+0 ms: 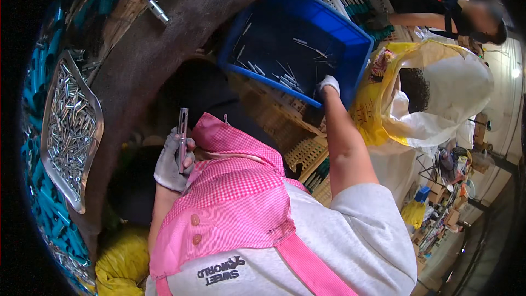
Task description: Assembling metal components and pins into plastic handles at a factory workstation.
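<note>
Pink gingham cloth of an apron (235, 197) fills the near foreground, worn over a white shirt with dark print on the chest. Beside it, the left hand (174, 160), in a grey work glove, is seen clenched around a slim metal tube (182, 137), which is held upright close to the chest, its upper end standing clear above the fingers. A yellow bag (123, 266) is seen low at the left edge.

The work surface is a dark brown, curved tabletop (148, 49). On its left a metal tray (71, 126) is laid, heaped with short silvery pins, and teal plastic parts (41, 208) are piled along the outer rim beyond it.

Farther out, the right arm is stretched forward, and the right hand (329, 85), in a white glove, is set on the near rim of a blue plastic crate (339, 33); whether its fingers grip the rim or merely rest there cannot be told. A scatter of thin metal rods (285, 79) is seen on the crate's floor. Beige slotted baskets (307, 151) are stacked beneath and behind the crate.

To the right, a large yellow and white sack (438, 93) with red print is slumped open. Beyond it, at the top right, another person (438, 5) in a dark shirt is seen. Cluttered shelves and boxes (444, 203) line the right side of the room.
</note>
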`<state>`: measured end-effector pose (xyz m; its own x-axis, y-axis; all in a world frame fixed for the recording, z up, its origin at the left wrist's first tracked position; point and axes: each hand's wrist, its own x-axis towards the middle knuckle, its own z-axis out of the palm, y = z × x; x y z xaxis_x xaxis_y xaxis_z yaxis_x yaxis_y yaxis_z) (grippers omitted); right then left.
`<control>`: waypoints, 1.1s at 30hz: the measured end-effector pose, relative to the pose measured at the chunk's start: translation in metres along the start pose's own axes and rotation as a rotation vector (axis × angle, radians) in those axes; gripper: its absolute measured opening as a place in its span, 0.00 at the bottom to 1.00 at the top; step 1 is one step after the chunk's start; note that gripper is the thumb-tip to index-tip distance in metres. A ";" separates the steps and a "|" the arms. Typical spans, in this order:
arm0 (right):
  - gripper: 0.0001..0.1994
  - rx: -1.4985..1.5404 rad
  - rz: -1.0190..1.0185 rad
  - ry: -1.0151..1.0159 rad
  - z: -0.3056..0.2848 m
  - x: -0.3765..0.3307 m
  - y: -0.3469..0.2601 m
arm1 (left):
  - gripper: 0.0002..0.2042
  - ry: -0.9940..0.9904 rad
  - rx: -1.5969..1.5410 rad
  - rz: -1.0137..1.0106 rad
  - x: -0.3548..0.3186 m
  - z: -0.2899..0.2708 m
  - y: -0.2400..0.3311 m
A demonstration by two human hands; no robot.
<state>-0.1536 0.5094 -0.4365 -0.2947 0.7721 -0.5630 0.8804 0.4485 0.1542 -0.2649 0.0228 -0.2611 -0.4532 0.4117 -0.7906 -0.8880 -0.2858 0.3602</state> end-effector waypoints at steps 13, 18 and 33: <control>0.15 0.028 0.019 -0.129 0.017 -0.004 -0.003 | 0.10 -0.061 -0.085 -0.025 -0.002 -0.006 -0.004; 0.15 0.190 0.062 -0.113 0.027 0.013 0.019 | 0.11 -0.039 -0.052 -0.015 -0.002 0.006 -0.005; 0.09 1.757 -0.731 -0.945 -0.097 -0.261 -0.090 | 0.17 -0.281 0.057 0.211 -0.059 0.021 0.007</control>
<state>-0.1919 0.3111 -0.2248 -0.9249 0.0417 -0.3780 0.2302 -0.7298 -0.6438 -0.2462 0.0145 -0.2017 -0.6239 0.5728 -0.5316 -0.7717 -0.3443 0.5347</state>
